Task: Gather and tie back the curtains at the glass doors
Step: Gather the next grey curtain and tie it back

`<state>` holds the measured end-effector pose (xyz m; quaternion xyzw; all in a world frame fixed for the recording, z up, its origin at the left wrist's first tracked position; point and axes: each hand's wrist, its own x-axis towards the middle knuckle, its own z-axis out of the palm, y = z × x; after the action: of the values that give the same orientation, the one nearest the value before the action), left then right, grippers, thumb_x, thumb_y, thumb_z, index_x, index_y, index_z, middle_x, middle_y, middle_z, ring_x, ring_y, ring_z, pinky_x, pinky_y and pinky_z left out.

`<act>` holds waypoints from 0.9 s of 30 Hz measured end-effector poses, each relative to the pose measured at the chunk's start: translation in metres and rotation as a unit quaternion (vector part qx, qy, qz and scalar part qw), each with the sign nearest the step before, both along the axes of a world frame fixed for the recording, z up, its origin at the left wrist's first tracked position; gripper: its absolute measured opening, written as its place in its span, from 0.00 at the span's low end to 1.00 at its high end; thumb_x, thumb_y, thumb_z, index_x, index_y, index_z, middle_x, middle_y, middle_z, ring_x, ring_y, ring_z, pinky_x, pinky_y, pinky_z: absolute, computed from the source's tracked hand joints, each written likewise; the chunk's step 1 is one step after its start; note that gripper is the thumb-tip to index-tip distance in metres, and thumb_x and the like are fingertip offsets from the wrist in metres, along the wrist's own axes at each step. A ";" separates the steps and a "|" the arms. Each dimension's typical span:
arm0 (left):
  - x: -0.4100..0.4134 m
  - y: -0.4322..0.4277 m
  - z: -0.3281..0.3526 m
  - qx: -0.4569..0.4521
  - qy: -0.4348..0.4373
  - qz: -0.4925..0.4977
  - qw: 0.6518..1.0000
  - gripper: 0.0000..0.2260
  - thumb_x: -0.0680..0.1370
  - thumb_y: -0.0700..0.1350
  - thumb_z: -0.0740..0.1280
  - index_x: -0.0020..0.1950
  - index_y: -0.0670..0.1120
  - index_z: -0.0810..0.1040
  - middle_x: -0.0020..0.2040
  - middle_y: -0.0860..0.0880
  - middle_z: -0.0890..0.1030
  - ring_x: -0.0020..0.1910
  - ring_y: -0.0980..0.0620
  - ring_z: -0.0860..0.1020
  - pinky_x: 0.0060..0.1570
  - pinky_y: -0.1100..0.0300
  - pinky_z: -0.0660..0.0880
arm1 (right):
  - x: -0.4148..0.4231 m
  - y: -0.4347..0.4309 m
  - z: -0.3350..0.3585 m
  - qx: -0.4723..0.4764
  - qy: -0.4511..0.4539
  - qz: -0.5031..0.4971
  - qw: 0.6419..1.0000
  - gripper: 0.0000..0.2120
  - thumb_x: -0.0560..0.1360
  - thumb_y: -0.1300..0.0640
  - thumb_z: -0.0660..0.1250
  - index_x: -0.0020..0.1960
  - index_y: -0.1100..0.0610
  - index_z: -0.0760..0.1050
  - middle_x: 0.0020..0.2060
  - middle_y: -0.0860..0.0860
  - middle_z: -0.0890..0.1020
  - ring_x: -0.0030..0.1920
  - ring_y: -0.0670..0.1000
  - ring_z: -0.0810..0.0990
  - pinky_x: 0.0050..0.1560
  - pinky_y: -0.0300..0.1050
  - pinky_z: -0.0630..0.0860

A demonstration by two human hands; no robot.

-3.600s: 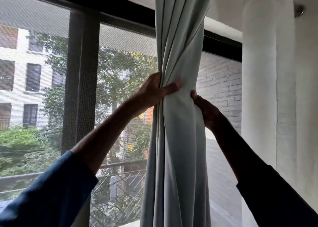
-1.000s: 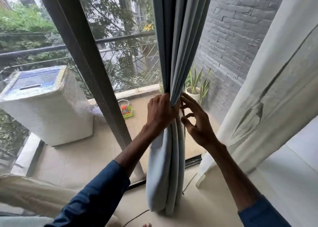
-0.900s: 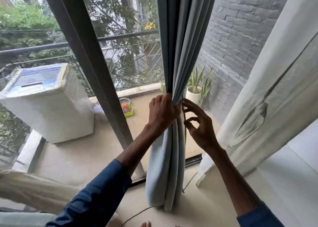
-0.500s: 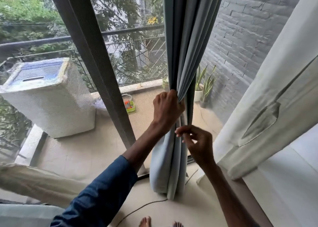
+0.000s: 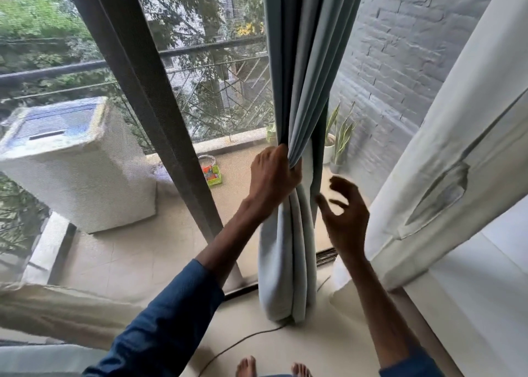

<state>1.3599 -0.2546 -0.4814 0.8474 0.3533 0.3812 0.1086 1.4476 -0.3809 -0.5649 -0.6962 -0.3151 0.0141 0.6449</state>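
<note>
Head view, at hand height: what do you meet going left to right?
White appliance, dark door frame, green tray, left hand gripping the grey-blue curtain, right hand, white curtain.

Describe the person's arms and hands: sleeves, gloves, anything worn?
Dark blue long sleeves on both arms: the left sleeve leaves the forearm bare, the right sleeve barely shows at the bottom edge. The left hand and right hand are bare: no gloves, watch or ring visible.

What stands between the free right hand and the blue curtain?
Nothing visible does. The right hand, fingers spread, hovers just right of the blue curtain, beside its loose edge, with only open air between them. The left hand grips the gathered folds.
</note>
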 end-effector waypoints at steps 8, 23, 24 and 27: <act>-0.021 0.006 0.016 -0.026 -0.041 -0.056 0.997 0.15 0.78 0.44 0.71 0.35 0.43 0.71 0.31 0.36 0.76 0.31 0.38 0.76 0.36 0.57 0.62 | 0.081 0.029 0.008 -0.113 -0.078 0.073 0.988 0.04 0.76 0.60 0.74 0.49 0.56 0.87 0.38 0.48 0.86 0.38 0.39 0.84 0.38 0.56 0.84; 0.006 -0.010 0.009 -0.015 0.079 0.016 0.997 0.08 0.74 0.41 0.68 0.46 0.36 0.76 0.42 0.36 0.80 0.44 0.36 0.78 0.41 0.49 0.69 | -0.013 0.009 0.020 -0.088 -0.116 0.079 0.986 0.04 0.74 0.61 0.74 0.48 0.56 0.87 0.40 0.47 0.88 0.37 0.39 0.85 0.41 0.30 0.77; 0.008 -0.013 0.009 -0.021 0.079 -0.003 0.997 0.09 0.76 0.42 0.68 0.47 0.36 0.76 0.44 0.36 0.80 0.46 0.36 0.78 0.43 0.49 0.70 | -0.016 0.013 0.022 -0.084 -0.116 0.084 0.986 0.06 0.74 0.63 0.73 0.47 0.56 0.87 0.40 0.47 0.88 0.38 0.39 0.86 0.42 0.30 0.78; 0.009 -0.009 0.009 -0.041 0.071 -0.050 0.995 0.13 0.79 0.49 0.65 0.48 0.39 0.76 0.46 0.37 0.81 0.49 0.37 0.77 0.48 0.49 0.69 | -0.013 0.021 0.028 -0.084 -0.129 0.067 0.986 0.08 0.71 0.68 0.71 0.43 0.57 0.86 0.39 0.47 0.88 0.39 0.33 0.83 0.43 0.23 0.72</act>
<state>1.3688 -0.2640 -0.4720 0.8835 0.3329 0.2998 0.1368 1.4347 -0.3604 -0.5371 -0.7215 -0.4392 -0.0066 0.5352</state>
